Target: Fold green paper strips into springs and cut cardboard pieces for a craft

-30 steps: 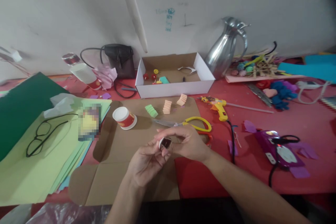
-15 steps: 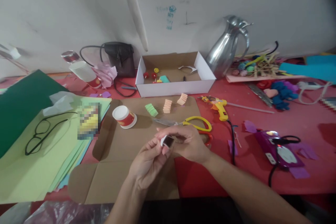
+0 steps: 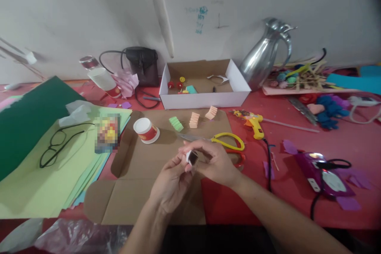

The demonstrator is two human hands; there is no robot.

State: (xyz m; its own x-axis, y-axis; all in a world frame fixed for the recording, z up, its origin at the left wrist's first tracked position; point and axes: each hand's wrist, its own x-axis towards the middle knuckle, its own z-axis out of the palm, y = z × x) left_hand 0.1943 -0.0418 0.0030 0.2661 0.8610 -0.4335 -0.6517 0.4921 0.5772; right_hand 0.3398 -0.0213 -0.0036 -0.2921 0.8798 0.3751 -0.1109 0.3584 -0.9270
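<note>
- Small folded piece [image 3: 192,158], pinched between both hands: white edge, dark brown face.
- Tablecloth [image 3: 297,135]: red.
- Flattened cardboard [image 3: 143,166]: plain brown.
- Open box [image 3: 205,99]: white outside, brown inside.
- Pleated paper pieces: one green [image 3: 176,123], two peach [image 3: 194,120].
- Scissors [image 3: 228,141]: yellow handles, steel blades.
- Glue gun [image 3: 252,121]: yellow and orange, black cord.
- Paper cup [image 3: 145,130]: white base, red band.
- Paper sheets [image 3: 44,182]: light green; one dark green sheet [image 3: 26,119].
- Spectacles [image 3: 56,147]: black frame.
- Jug [image 3: 264,57]: silver.
- Pouch [image 3: 143,63]: black.
</note>
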